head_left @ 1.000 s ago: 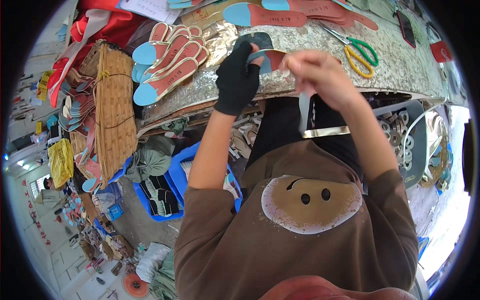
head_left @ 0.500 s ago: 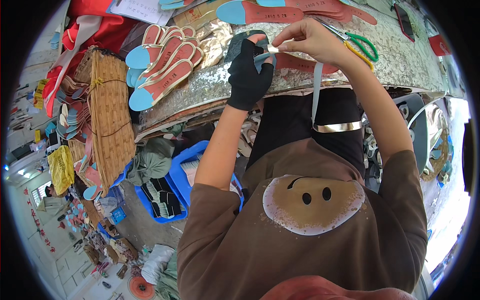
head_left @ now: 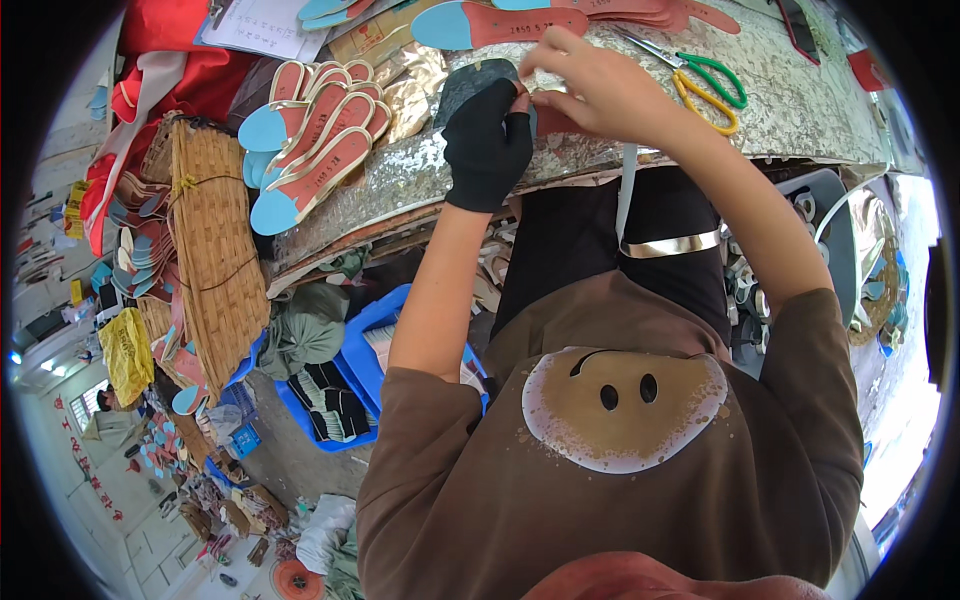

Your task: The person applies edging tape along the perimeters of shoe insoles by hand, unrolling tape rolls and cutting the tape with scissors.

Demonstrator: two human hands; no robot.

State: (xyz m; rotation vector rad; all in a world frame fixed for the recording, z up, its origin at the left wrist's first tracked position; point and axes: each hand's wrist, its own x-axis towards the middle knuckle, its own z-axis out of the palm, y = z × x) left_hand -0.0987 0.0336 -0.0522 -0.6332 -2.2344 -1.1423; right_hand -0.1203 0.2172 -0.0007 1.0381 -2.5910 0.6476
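Note:
My left hand (head_left: 488,145), in a black fingerless glove, is closed round a red insole (head_left: 556,122), whose other end my hand hides. Close to its fingertips is my bare right hand (head_left: 600,92), thumb and index finger apart, with nothing visibly gripped between them. A pale narrow strap (head_left: 627,195) hangs from beneath the right hand over the bench edge; its upper end is hidden. Lower down, a shiny gold band (head_left: 672,245) crosses my dark trousers. Behind the left hand lies a dark flat block (head_left: 478,85) on the bench.
Left of my hands are several red-and-blue insoles with gold-edged straps (head_left: 325,150). More insoles (head_left: 490,25) lie along the back. Scissors (head_left: 700,85) with green and yellow handles rest at right, near a phone (head_left: 797,30). Blue crates (head_left: 365,340) stand below the bench.
My right thumb and index finger have come apart from their pinch on the pale strap's end, and the index finger has lifted. My left hand has turned over the insole.

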